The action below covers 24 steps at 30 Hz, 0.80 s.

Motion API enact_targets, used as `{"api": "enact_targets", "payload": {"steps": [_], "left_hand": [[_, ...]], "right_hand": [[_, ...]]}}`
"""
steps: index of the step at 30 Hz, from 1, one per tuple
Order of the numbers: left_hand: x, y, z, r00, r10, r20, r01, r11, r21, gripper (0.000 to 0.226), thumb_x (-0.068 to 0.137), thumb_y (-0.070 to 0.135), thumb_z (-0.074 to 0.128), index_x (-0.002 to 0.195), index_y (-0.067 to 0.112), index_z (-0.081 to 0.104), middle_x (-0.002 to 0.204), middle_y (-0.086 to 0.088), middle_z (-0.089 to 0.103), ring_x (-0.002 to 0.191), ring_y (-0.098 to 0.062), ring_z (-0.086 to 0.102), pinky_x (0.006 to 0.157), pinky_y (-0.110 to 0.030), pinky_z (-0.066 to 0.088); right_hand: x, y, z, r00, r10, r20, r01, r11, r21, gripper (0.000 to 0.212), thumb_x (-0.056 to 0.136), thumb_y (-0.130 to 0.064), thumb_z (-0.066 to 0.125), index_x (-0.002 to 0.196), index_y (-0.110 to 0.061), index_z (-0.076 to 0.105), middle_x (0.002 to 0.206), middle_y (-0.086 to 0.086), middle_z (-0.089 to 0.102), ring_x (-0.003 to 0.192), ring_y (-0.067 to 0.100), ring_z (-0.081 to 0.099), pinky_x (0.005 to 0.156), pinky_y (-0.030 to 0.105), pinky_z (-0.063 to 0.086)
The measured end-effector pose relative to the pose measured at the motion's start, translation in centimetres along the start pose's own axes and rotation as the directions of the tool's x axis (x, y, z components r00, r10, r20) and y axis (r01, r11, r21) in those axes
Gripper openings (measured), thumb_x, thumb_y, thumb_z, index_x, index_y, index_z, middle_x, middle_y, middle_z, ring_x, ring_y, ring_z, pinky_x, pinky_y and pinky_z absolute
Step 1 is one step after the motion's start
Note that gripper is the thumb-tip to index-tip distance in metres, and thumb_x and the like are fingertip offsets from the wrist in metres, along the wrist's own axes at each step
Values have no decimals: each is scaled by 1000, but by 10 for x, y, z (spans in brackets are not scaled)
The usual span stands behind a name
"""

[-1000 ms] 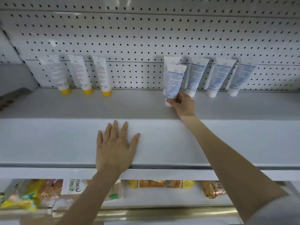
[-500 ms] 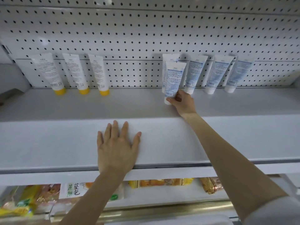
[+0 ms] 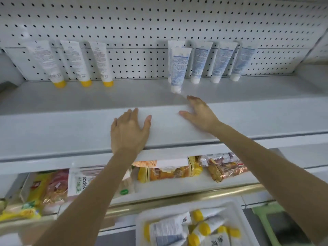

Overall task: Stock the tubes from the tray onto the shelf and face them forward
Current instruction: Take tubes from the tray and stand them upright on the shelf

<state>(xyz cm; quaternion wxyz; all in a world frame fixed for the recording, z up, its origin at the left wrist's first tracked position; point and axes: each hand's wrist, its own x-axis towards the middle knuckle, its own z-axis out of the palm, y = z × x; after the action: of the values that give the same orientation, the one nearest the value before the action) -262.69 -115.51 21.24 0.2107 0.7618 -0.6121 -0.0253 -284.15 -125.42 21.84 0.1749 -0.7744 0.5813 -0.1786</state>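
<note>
On the white shelf, three white tubes with yellow caps lean against the pegboard at the left. Several blue-labelled tubes with white caps stand at the right, and one more blue-labelled tube stands in front of the leftmost one. My right hand is open and empty, just in front of that tube and apart from it. My left hand lies flat, fingers apart, on the shelf's front edge. A white tray at the bottom holds several yellow-capped tubes.
Below the shelf, a lower shelf holds packaged bread and snacks, fronted by a brass-coloured rail. A green object sits at the bottom right beside the tray. The pegboard backs the shelf.
My right hand has let go of the front blue-labelled tube and drawn back toward the shelf's edge. The view has tilted down, bringing the tray into sight. My left hand stays put.
</note>
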Motion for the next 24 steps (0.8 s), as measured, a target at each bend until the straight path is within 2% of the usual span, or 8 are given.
{"api": "enact_targets", "payload": {"steps": [3,6,9,13,17,19,21,24], "left_hand": [[-15,3,-11,996,57,65,-59,998,15,61,97,53,27,146,17,36,152,-8,35,138,-26,32,115,-40,21],[-40,8,-24,986,109,127,-117,991,63,58,99,51,21,147,20,33,154,-6,31,137,-27,34,110,-39,27],[-72,13,-33,978,175,113,-187,977,105,58,99,50,22,145,18,35,152,-8,33,136,-28,36,111,-38,26],[-130,29,-30,984,162,80,-162,987,-5,52,100,46,30,141,18,43,150,-6,39,136,-24,37,108,-35,29],[-202,51,1,966,240,100,-233,970,-72,51,99,46,30,132,14,53,135,-8,54,118,-28,54,93,-37,42],[-239,52,24,961,219,169,-212,975,-61,55,97,48,27,129,12,54,131,-10,57,112,-31,56,89,-39,44],[-275,43,47,957,147,251,-137,989,-57,58,97,50,25,130,11,54,131,-11,57,112,-33,56,92,-40,43],[-325,14,77,943,-9,332,18,1000,-26,60,97,52,27,128,8,55,127,-14,58,111,-36,56,93,-43,43]], "right_hand": [[-38,-3,-13,990,-46,130,71,979,-190,77,93,-52,48,152,-12,19,160,4,11,146,22,13,118,30,11],[-68,-10,-29,972,-115,206,167,952,-257,77,93,-56,43,152,-16,16,161,1,7,147,20,10,117,28,9],[-97,-17,-39,952,-169,256,243,925,-293,74,94,-57,39,153,-20,13,160,4,8,147,22,10,117,33,9],[-149,-17,-34,939,-266,219,315,920,-233,69,95,-53,41,151,-20,19,159,7,16,145,23,15,115,36,13],[-217,3,-10,909,-395,131,415,881,-228,60,94,-49,44,143,-15,37,147,11,38,135,28,34,110,41,25],[-250,22,7,885,-448,129,466,857,-218,54,95,-45,44,137,-11,44,138,12,48,127,30,43,105,42,32],[-281,45,27,885,-437,160,461,869,-179,48,96,-40,49,133,-10,48,131,11,52,119,30,48,99,41,35],[-326,81,66,924,-254,285,280,958,-55,50,96,-40,49,137,-11,45,133,11,48,118,29,47,100,41,37]]}}
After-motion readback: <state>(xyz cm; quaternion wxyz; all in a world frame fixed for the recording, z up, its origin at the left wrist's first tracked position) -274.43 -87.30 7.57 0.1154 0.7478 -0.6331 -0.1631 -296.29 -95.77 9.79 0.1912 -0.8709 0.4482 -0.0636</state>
